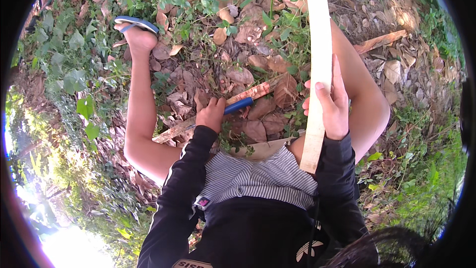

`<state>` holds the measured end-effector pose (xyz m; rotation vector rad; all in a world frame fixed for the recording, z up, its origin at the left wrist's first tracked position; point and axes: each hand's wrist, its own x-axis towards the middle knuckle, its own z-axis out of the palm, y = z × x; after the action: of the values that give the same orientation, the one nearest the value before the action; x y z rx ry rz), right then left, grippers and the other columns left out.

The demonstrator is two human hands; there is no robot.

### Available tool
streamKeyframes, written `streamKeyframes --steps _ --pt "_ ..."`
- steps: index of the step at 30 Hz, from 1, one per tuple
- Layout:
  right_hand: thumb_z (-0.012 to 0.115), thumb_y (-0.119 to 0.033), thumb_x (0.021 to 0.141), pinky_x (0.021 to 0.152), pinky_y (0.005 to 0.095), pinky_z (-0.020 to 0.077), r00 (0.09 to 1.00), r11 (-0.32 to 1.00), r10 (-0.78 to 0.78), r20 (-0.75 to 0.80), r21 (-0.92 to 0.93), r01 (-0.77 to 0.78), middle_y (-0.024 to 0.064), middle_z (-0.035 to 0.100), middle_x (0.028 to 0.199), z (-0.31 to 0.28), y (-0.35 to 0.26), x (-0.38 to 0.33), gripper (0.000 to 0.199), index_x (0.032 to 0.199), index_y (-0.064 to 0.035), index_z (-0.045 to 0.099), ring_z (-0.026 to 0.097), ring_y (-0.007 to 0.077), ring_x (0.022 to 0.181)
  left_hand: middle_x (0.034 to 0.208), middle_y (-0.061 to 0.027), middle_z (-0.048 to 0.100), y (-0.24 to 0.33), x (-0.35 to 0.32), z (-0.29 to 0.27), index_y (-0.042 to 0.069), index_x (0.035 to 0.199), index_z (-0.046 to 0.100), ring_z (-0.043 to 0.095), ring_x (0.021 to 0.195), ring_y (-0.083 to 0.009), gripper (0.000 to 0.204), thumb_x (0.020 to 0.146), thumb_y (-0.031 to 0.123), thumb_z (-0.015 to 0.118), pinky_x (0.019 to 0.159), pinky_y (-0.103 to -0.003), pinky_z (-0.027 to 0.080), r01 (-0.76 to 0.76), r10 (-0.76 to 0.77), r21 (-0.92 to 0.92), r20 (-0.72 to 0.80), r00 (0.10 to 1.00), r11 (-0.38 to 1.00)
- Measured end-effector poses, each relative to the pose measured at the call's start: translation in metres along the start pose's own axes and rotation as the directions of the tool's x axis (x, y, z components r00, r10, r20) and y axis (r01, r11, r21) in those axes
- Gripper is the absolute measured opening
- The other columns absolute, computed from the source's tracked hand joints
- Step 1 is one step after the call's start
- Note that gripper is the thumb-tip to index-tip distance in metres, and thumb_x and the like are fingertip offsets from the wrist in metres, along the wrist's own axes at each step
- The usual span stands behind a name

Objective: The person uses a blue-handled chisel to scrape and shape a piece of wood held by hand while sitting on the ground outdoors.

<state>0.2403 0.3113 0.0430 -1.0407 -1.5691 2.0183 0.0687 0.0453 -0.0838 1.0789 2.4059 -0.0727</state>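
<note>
Gripping a long pale wooden strip (318, 69) upright along the knee with the right hand (331, 104), a person's left hand (210, 114) closes on a blue-handled knife (238, 105) lying among dry leaves (258, 59), apparently picking it up

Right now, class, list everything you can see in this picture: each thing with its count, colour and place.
slat: one, pale, long, upright at right, held in the right hand
tool: one, blue handle, centre, gripped by the left hand; its working end is hidden
stick: one, brown, lying aslant on the ground under the left hand
dry leaves: many, brown, over the ground
plants: many, green, left and right edges
sandal: one, blue, on the foot at upper left
left hand: one, black sleeve, centre
right hand: one, black sleeve, right of centre
legs: two, bare, bent, either side
</note>
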Motion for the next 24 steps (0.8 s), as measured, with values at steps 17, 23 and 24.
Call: streamKeyframes --steps 17,23,24 --pt "0.053 -0.009 0.093 0.052 0.0263 0.0517 1.0 0.995 -0.002 -0.01 0.096 0.003 0.0142 0.057 0.113 -0.019 0.002 -0.006 0.076 0.156 -0.0095 0.012 0.059 0.0143 0.071 0.087 -0.0153 0.064 0.093 0.057 -0.057 0.003 0.106 0.064 0.067 0.076 -0.035 0.053 0.084 0.05 0.069 0.07 -0.044 0.055 -0.161 -0.068 -0.611 -0.335 0.94 0.775" --pt "0.052 -0.008 0.092 0.051 0.0257 0.0523 1.0 1.0 0.021 0.014 0.004 -0.021 0.0142 0.054 0.116 0.002 0.014 0.008 0.076 0.157 -0.0099 0.01 0.058 0.0144 0.071 0.073 -0.0135 0.066 0.033 0.027 -0.057 0.001 0.093 0.057 0.068 0.071 -0.0335 0.053 0.081 0.05 0.073 0.065 -0.043 0.054 0.147 -0.249 -0.458 -0.172 0.953 0.877" --pt "0.052 -0.008 0.093 0.051 0.0257 0.0525 0.996 0.998 0.066 0.062 -0.019 -0.065 0.0137 0.054 0.115 0.004 0.016 0.009 0.076 0.157 -0.0096 0.01 0.058 0.014 0.072 0.078 -0.0136 0.065 0.02 0.025 -0.038 0.004 0.098 0.056 0.069 0.074 -0.0337 0.05 0.08 0.046 0.074 0.065 -0.044 0.054 0.095 -0.153 -0.391 -0.119 0.981 0.915"
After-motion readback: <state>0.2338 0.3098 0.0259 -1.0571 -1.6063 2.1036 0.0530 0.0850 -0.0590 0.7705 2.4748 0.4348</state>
